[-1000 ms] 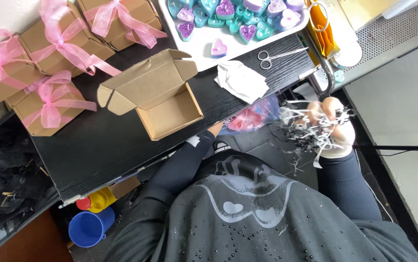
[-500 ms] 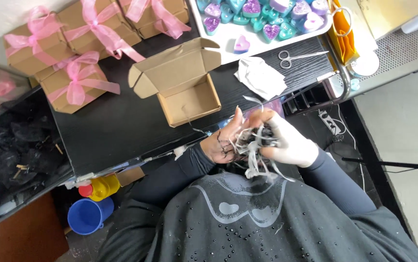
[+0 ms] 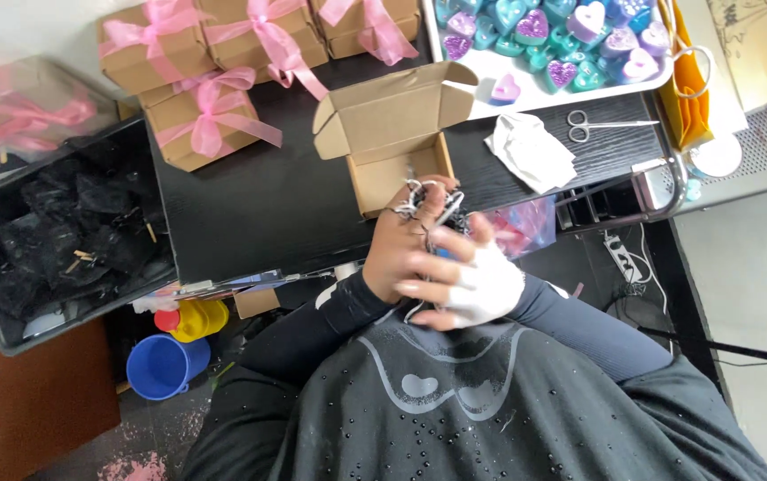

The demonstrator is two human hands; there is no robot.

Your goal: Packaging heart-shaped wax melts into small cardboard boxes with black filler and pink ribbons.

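Observation:
My left hand (image 3: 406, 245) and my right hand (image 3: 468, 281), which wears a white glove with bare fingertips, are pressed together around a wad of shredded black and white paper filling (image 3: 428, 200). The wad sticks out above my fingers, right at the near edge of an open brown cardboard box (image 3: 392, 147) on the black table (image 3: 268, 214). The box's lid is folded back and its inside looks bare.
Brown boxes tied with pink ribbon (image 3: 210, 111) stand at the back left. A white tray (image 3: 544, 85) of heart-shaped pieces, scissors (image 3: 602, 127) and a crumpled white cloth (image 3: 532, 151) lie to the right. A black bin (image 3: 54, 232) and a blue cup (image 3: 163, 365) sit at the left.
My right hand brought the shredded filling in from the right. Both hands have closed around it and moved up to the open box's near edge.

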